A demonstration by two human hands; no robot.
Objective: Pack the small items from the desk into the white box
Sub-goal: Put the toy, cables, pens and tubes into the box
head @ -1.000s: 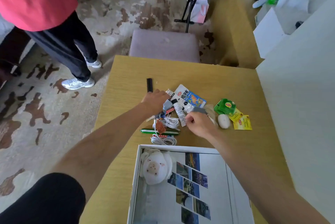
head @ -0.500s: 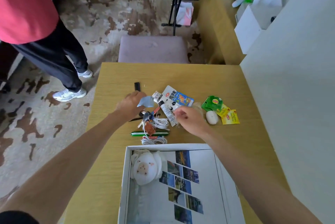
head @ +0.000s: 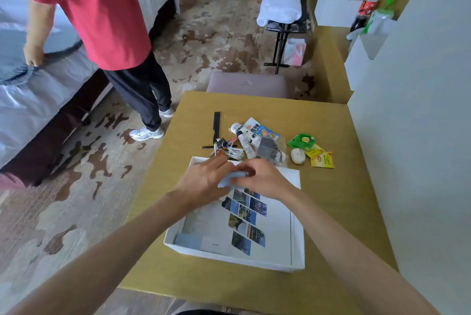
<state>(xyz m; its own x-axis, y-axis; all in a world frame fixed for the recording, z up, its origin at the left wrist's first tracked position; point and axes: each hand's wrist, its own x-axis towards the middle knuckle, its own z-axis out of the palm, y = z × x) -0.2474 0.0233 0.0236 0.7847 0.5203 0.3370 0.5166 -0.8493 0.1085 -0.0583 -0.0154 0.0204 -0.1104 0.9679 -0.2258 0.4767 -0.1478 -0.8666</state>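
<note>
- Your left hand and your right hand meet over the far end of the white box, both on 1 pale blue item.
- Your left hand's fingers curl over the item from the left, and your right hand pinches its right end with bent fingers. Blur hides what the item is.
- The white box sits open on the near half of the bench, its near wall close to the near edge. A diagonal row of small pictures shows on its floor.
- Just beyond the box's far wall, mid-bench, loose items lie in a cluster: a black comb, a white tube, a colourful packet, a grey adapter and a coiled white cable.
- Toward the right edge lie a green tea packet, 2 yellow sachets and a white oval piece.
- Past the bench's left edge, a person in a red shirt stands beside a bed.
</note>
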